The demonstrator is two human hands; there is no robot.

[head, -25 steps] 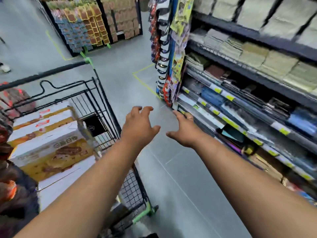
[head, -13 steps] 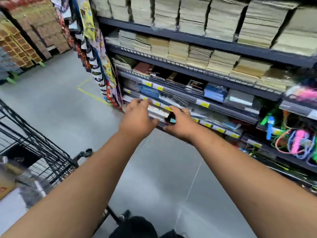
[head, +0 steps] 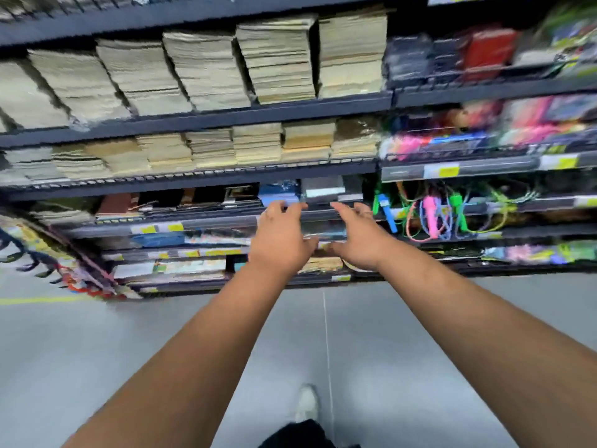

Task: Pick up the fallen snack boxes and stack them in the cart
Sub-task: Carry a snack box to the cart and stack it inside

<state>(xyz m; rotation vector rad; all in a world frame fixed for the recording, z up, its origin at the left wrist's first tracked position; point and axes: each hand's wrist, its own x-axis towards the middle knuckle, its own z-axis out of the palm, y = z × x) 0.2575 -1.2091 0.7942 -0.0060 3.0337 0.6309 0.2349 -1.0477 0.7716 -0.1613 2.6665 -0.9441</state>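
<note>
Your left hand (head: 281, 236) and your right hand (head: 361, 240) are both stretched out ahead of you on bare forearms, side by side with a narrow gap between the thumbs. Both are released: fingers spread and loosely bent, palms turned partly towards each other, nothing held in either. They hang in front of the lower tiers of a dark metal shelving unit (head: 226, 118). Whether any fingertip touches a shelf edge you cannot tell (the whole frame is smeared by motion).

Just beyond your left fingertips lies a flat blue pack (head: 279, 194), and just beyond your right fingertips a pale grey box (head: 324, 189), both on the same shelf. To the right of your right hand hangs a tangle of bright green, pink and blue cords (head: 433, 218). Above both hands, two tiers carry stacks of tan paper pads (head: 206, 69), and yellow price labels (head: 449, 171) run along the shelf rails. Far to the left of your left hand, a hanging strip of coloured packets (head: 48, 253) slants down towards the floor, near a yellow floor line (head: 38, 300).

Below your forearms is smooth grey floor (head: 97, 350), with one pale shoe (head: 307, 404) under the gap between the arms. As for the snack boxes and the cart, this view does not tell you where they are.
</note>
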